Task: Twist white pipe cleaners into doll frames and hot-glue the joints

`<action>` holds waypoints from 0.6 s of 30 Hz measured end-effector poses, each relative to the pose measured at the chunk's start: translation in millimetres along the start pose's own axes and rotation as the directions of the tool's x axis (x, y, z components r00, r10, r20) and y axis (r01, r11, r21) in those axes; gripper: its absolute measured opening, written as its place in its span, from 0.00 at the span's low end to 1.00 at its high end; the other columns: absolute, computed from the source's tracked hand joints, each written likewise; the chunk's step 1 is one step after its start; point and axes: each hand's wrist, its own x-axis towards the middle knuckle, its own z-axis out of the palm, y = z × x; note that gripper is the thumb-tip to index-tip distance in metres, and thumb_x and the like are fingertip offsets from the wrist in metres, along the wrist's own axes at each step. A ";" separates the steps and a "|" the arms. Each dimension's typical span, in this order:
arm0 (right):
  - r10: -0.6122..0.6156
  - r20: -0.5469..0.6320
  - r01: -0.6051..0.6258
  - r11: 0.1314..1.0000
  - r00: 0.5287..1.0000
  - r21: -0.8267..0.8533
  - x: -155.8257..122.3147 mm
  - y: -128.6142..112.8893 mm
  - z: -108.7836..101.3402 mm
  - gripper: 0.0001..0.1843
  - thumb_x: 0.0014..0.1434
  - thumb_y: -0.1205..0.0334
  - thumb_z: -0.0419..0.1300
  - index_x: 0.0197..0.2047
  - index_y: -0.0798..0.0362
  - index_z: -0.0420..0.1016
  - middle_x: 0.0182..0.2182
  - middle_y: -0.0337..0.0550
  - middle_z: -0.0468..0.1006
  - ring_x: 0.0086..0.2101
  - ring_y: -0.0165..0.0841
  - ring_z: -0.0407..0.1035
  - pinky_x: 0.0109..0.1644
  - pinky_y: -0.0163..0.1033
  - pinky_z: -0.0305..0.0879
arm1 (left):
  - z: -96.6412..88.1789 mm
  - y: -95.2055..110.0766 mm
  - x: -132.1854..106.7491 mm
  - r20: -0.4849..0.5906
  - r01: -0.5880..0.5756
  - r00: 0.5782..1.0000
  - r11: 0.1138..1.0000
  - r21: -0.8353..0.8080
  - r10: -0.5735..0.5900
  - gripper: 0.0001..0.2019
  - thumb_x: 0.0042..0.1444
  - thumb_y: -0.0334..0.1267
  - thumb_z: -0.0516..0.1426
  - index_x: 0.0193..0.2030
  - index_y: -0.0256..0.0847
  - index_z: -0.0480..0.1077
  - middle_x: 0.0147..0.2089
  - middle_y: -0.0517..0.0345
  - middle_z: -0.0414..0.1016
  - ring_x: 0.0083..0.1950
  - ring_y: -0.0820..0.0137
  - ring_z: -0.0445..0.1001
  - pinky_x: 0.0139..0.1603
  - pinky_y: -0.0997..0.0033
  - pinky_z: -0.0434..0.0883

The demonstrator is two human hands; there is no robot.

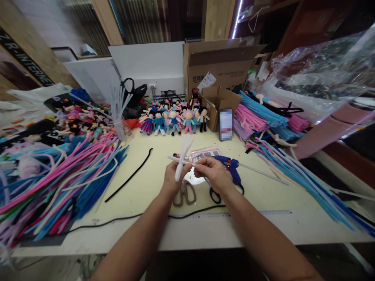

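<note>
A white pipe-cleaner figure (179,168), with a fan of white strands at its top and a bar across it, is held above the table. My left hand (170,177) is closed round its lower part. My right hand (213,170) pinches the figure's right-hand end between thumb and fingers. Below my hands lie scissors with brown handles (190,192) and a second pair with black handles (215,195). Just beyond my right hand rests a blue glue gun (231,167) with a glue stick in its back. A pink packet (205,153) lies behind my hands, partly covered.
Bundles of coloured pipe cleaners (79,183) cover the left side, with more (304,179) on the right. Small dolls (174,121) stand at the back beside a phone (225,124). A black pipe cleaner (129,175), a cable (108,223) and a ruler (263,213) lie nearer.
</note>
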 end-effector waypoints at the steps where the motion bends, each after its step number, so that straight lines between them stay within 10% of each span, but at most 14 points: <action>1: 0.025 0.005 -0.025 1.000 1.000 0.010 0.4 0.5 -0.2 0.11 0.47 0.55 0.66 0.29 0.54 0.74 0.23 0.39 0.76 0.25 0.28 0.71 0.30 0.34 0.69 | 0.2 -1.3 0.0 -0.023 0.009 1.000 1.000 -0.024 -0.010 0.11 0.46 0.42 0.61 0.32 0.36 0.73 0.29 0.58 0.73 0.31 0.72 0.69 0.35 0.72 0.66; 13: -0.057 -0.015 0.055 0.990 0.998 -0.131 0.5 2.5 4.6 0.13 0.48 0.53 0.65 0.25 0.54 0.70 0.19 0.34 0.70 0.20 0.24 0.64 0.24 0.31 0.63 | 2.4 4.5 -0.1 -0.030 0.062 0.998 0.998 -0.024 -0.063 0.12 0.43 0.43 0.63 0.29 0.36 0.72 0.25 0.60 0.71 0.28 0.73 0.66 0.32 0.73 0.64; 18: 0.109 0.037 -0.110 0.993 0.993 0.037 0.8 1.8 1.1 0.14 0.46 0.52 0.66 0.25 0.54 0.70 0.21 0.36 0.72 0.20 0.24 0.65 0.25 0.31 0.64 | 2.4 6.3 -0.1 -0.020 0.064 0.998 0.998 -0.013 -0.065 0.12 0.43 0.44 0.62 0.28 0.36 0.72 0.25 0.59 0.71 0.28 0.72 0.67 0.33 0.71 0.65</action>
